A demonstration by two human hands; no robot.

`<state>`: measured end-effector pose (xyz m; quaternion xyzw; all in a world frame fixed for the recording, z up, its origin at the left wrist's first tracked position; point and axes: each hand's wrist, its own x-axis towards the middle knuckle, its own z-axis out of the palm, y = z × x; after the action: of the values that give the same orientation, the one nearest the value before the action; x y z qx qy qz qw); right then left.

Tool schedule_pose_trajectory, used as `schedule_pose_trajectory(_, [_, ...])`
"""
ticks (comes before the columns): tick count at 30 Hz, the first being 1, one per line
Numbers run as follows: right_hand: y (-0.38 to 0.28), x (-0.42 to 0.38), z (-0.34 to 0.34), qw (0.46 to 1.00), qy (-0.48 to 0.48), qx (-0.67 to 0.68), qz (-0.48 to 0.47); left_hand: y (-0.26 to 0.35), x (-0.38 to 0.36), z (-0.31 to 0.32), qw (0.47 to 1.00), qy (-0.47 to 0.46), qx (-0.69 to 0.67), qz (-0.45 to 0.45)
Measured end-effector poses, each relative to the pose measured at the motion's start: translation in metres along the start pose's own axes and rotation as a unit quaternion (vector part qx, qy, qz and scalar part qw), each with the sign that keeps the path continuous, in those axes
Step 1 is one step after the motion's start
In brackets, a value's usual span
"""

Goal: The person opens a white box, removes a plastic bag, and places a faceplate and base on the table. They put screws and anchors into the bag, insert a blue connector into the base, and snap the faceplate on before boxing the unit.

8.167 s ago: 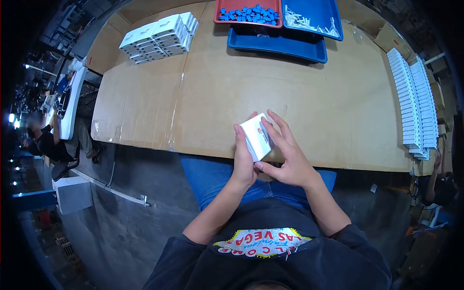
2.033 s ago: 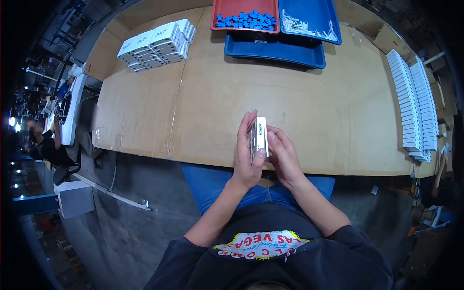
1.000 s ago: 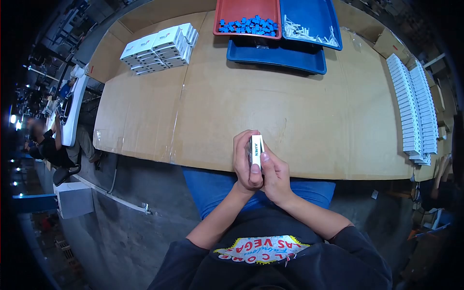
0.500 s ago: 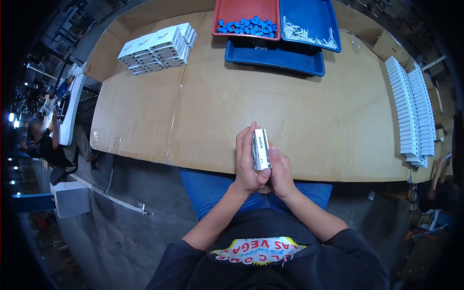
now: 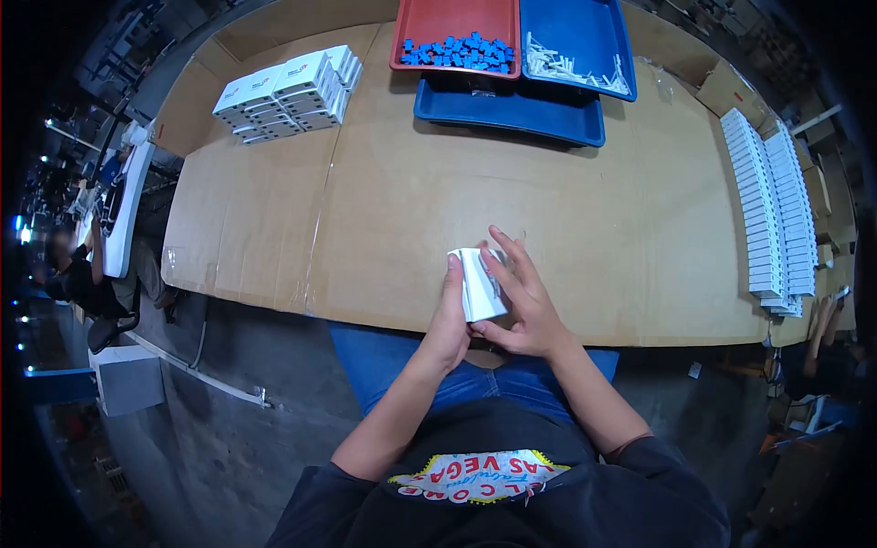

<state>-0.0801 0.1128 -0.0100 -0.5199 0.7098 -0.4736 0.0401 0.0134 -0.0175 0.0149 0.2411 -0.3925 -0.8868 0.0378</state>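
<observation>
A small white box is held in front of me, above the table's near edge, with one broad white face turned up. My left hand grips its left side, the thumb lying along the edge and the other fingers hidden beneath. On the opposite side, my right hand has its thumb at the box's near end and a fingertip against the upper right part. Its other fingers are spread and partly cover dark print on the box's right side.
White boxes are stacked at the back left. Long rows of white boxes line the right edge. At the back are a red tray with blue pieces, a blue tray with white sticks, and a lower blue tray. A person sits far left.
The box has turned from its narrow printed side to a broad white face. My right hand has loosened and spread its fingers, while the left thumb has moved onto the left edge.
</observation>
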Motion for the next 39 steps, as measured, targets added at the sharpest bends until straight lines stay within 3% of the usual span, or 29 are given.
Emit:
schedule_pose_trajectory(3, [0.007,0.006,-0.007,0.998,-0.001,-0.038,-0.049,0.003,-0.003,0.003,0.997,-0.023,0.001,-0.071])
schedule_pose_trajectory(10, [0.014,0.011,0.003,0.991,0.062,-0.021,-0.118,0.003,0.002,0.001,0.997,-0.016,-0.001,-0.073])
schedule_pose_trajectory(15, [0.02,0.008,0.009,0.991,0.075,-0.006,-0.113,-0.005,0.006,-0.003,0.997,0.003,-0.012,-0.072])
schedule_pose_trajectory(19, [0.022,0.008,0.01,0.991,0.104,0.083,-0.025,0.001,0.008,0.0,0.993,-0.001,-0.029,-0.116])
schedule_pose_trajectory(21, [0.021,0.01,0.011,0.972,0.156,0.167,0.05,-0.028,0.025,-0.019,0.989,-0.105,0.091,0.056])
schedule_pose_trajectory(22, [0.019,0.01,0.012,0.964,0.153,0.203,0.08,-0.033,0.03,-0.019,0.921,-0.052,0.291,0.252])
schedule_pose_trajectory(25, [0.014,0.014,0.012,0.925,0.147,0.308,0.167,-0.033,0.036,-0.016,0.909,-0.054,0.338,0.236])
schedule_pose_trajectory(30, [0.027,0.018,-0.006,0.971,0.061,0.2,0.114,-0.023,0.046,-0.016,0.987,0.031,0.077,0.135])
schedule_pose_trajectory(33, [0.021,0.016,-0.014,0.986,-0.003,0.143,0.09,-0.013,0.051,-0.022,0.992,0.037,0.078,0.097])
schedule_pose_trajectory(39, [0.031,0.011,-0.008,0.992,0.048,0.098,0.063,-0.026,0.06,-0.011,0.988,0.025,0.118,0.097])
